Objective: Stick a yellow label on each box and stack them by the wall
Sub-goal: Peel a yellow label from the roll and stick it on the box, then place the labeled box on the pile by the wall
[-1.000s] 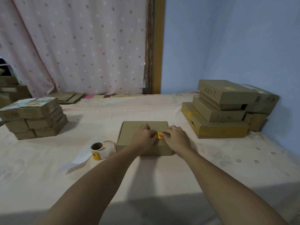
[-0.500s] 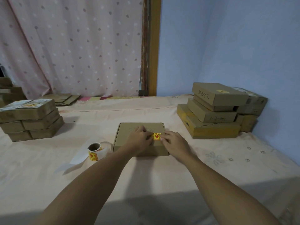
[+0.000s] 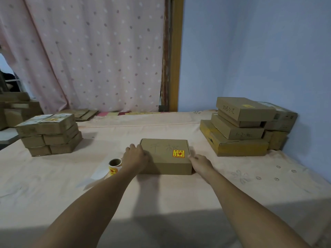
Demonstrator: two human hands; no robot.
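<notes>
A flat brown cardboard box lies in the middle of the cloth-covered surface, with handwriting on its lid. A yellow label is stuck on the lid near the right front corner. My left hand rests against the box's left side and my right hand touches its right front corner. A roll of yellow labels stands just left of my left wrist, its white backing strip trailing toward me. Against the blue wall at the right stands a stack of boxes, the top one carrying a yellow label.
Another pile of small brown boxes sits at the left. Flattened cardboard lies at the foot of the pink dotted curtain. More cartons stand at the far left edge.
Both hands have left the label on the lid and spread apart to the box's left and right sides. The label now lies uncovered on the lid.
</notes>
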